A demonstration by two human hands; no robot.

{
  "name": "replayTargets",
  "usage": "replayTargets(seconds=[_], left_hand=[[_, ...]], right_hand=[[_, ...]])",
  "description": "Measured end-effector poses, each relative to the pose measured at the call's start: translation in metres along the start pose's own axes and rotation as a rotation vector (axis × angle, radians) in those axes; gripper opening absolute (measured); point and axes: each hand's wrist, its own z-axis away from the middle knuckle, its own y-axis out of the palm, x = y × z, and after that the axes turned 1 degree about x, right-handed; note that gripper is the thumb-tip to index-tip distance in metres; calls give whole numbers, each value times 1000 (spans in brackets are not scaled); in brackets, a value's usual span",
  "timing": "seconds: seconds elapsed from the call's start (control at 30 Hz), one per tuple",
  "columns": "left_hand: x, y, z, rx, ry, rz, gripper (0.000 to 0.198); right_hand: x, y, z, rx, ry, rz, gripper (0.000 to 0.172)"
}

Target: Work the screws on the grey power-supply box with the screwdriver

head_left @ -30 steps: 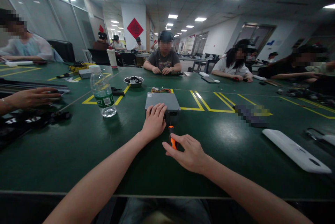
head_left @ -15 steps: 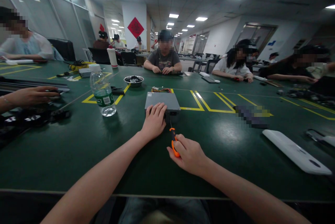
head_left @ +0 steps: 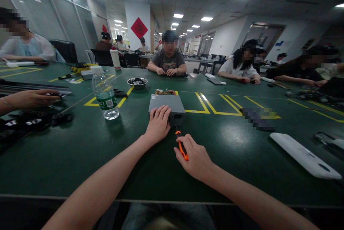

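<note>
The left hand (head_left: 158, 124) lies over the front edge of a grey metal box (head_left: 172, 102), its fingers side by side on top; its thumb is hidden, so I cannot tell if it pinches. The right hand (head_left: 195, 154) is closed around the handle of an orange and black screwdriver (head_left: 182, 148), with the thumb on one side and the fingers on the other.

The biggest thing is the green tabletop (head_left: 161, 176). The box sits flat on it, straight ahead, which looks like a good steady place. The left hand should press down firmly so that the box can't slide or twist. A clear bottle (head_left: 106, 95) stands well apart on the left, so elbows should be fine.

The screwdriver slopes up to the box's front, near a small black socket (head_left: 177, 116). It's best to point it straight at that front, push gently and turn slowly. A crooked one could slip and poke the left hand close by.

Smallest is the tip. I can't see if it touches, so a careful look there would help.
</note>
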Motion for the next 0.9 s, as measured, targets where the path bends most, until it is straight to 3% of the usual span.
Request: replayTargets(seconds=[0.13, 0.33, 0.5, 0.77, 0.9], left_hand=[[0, 0, 0, 3, 5, -2, 48], [0, -1, 0, 1, 2, -1, 48], [0, -2, 0, 3, 5, -1, 50], [-2, 0, 0, 0, -6, -2, 51], [-1, 0, 0, 3, -2, -11, 50]], right_hand=[[-1, 3, 1, 2, 154, -224, 25], [5, 15, -2, 68, 554, -1022, 25], [13, 13, -15, -87, 942, -1507, 21], [15, 25, -25, -139, 1038, -1650, 25], [18, 22, -26, -92, 1054, -1726, 20]])
